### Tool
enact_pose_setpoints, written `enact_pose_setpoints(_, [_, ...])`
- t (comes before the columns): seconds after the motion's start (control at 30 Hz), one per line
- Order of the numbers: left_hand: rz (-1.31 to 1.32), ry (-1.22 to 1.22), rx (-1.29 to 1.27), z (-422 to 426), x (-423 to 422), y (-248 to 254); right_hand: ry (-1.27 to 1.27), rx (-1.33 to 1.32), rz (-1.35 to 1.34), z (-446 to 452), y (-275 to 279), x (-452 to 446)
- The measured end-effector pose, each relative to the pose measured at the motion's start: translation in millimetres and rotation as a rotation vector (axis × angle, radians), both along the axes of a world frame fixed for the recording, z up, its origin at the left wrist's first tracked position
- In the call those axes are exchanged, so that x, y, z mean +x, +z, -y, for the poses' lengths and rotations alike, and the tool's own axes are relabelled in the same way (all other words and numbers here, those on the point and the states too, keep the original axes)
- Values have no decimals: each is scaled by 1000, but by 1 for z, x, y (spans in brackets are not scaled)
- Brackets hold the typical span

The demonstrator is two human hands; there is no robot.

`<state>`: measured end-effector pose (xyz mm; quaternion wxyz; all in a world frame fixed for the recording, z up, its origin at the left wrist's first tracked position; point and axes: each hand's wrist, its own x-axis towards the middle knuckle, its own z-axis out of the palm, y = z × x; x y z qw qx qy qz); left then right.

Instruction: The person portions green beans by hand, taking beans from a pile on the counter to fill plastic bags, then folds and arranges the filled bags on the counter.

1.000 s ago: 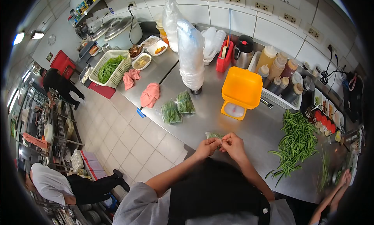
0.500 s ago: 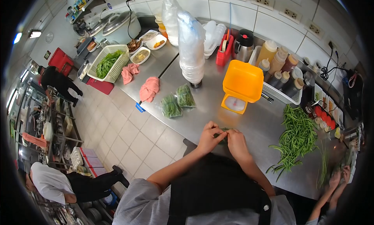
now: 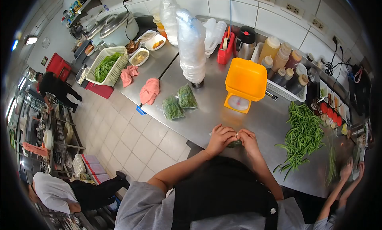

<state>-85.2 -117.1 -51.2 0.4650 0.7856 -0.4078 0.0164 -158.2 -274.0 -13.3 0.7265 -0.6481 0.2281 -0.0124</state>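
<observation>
My left hand (image 3: pixel 219 139) and my right hand (image 3: pixel 248 141) meet at the counter's front edge, fingers pinched together on the top of a small clear bag of green vegetables (image 3: pixel 234 144). The bag is mostly hidden under my fingers. Two filled bags, one (image 3: pixel 172 108) beside the other (image 3: pixel 186 96), lie to the left on the steel counter (image 3: pixel 207 110). Beyond my hands stands a yellow scale (image 3: pixel 238 103) with a yellow tray (image 3: pixel 246 78) on top. A heap of green beans (image 3: pixel 302 136) lies to the right.
Tall plastic bags (image 3: pixel 191 50) stand upright behind the filled bags. Pink cloths (image 3: pixel 149 91) lie at left. A white basket of sauce bottles (image 3: pixel 284 90) sits by the wall. At lower right a co-worker's hands (image 3: pixel 352 170) reach over the counter; two people are at left.
My hands have shifted slightly on the small bag and stay pinched at its top. The co-worker's hands at lower right have moved a little. The view has shifted slightly.
</observation>
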Motion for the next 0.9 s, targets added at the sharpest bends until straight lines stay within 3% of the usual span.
enact_pose_setpoints(0.07, [79,-47,22,-3,-1,-5,-14,108,-94,-4,7,-4])
enact_pose_setpoints(0.17, [-42,-100,-2,-9,1,1,-9,73,26,-18,16,-7])
enact_pose_setpoints(0.4, [66,-93,38,-31,8,18,179,87,208,-31,49,-13])
enact_pose_setpoints(0.47, [276,-44,13,-42,25,12,378,0,103,-25,70,-9])
enact_pose_setpoints(0.53, [126,115,-80,-59,58,43,335,-3,150,-16,89,-8])
enact_pose_setpoints(0.6, [250,440,-338,-74,100,59,257,-22,219,-6,85,-5])
enact_pose_setpoints(0.67, [337,662,-222,-98,141,78,219,-61,208,5,81,-4])
enact_pose_setpoints(0.7, [346,662,-226,-103,160,83,189,-105,192,10,80,-3])
enact_pose_setpoints(0.77, [582,740,33,-117,189,77,183,-108,182,11,74,-7])
enact_pose_setpoints(0.83, [441,691,115,-141,215,31,178,-141,156,12,63,-12])
enact_pose_setpoints(0.9, [289,565,365,-156,223,-2,154,-137,154,15,54,-22])
